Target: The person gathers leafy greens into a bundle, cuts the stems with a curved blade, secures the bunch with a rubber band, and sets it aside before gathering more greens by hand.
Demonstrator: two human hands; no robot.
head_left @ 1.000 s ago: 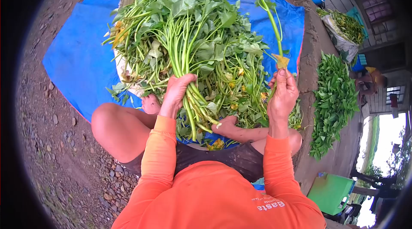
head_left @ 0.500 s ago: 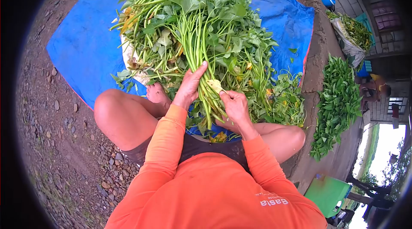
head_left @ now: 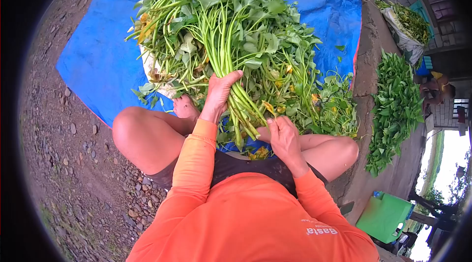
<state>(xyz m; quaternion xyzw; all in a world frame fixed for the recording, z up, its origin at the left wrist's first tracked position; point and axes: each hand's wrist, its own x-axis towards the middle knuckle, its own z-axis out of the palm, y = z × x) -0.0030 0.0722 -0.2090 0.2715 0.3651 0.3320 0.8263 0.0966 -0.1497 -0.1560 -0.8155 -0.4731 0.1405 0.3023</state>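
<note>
My left hand (head_left: 220, 94) is wrapped round a bundle of long green stems (head_left: 223, 50), whose leafy tops lie away from me. The cut ends stick out below the fist toward my lap. Beside those ends, my right hand (head_left: 284, 136) is pinched at a stem, with a small yellow leaf (head_left: 268, 107) just above its fingertips. Under and beyond the bundle spreads a heap of leafy greens (head_left: 295, 72) with yellowed leaves among it.
The heap lies on a blue tarp (head_left: 93, 50). My bare legs are crossed at its near edge. More greens (head_left: 393, 109) lie on the right, near a filled sack (head_left: 400, 31), a green panel (head_left: 385, 217) and another person (head_left: 437, 89). Stony ground (head_left: 88, 163) is at left.
My right hand came in from the right, where it held up a single leafy stem, to the bundle's cut ends. Since then it has shifted slightly right and down. My left hand keeps its grip.
</note>
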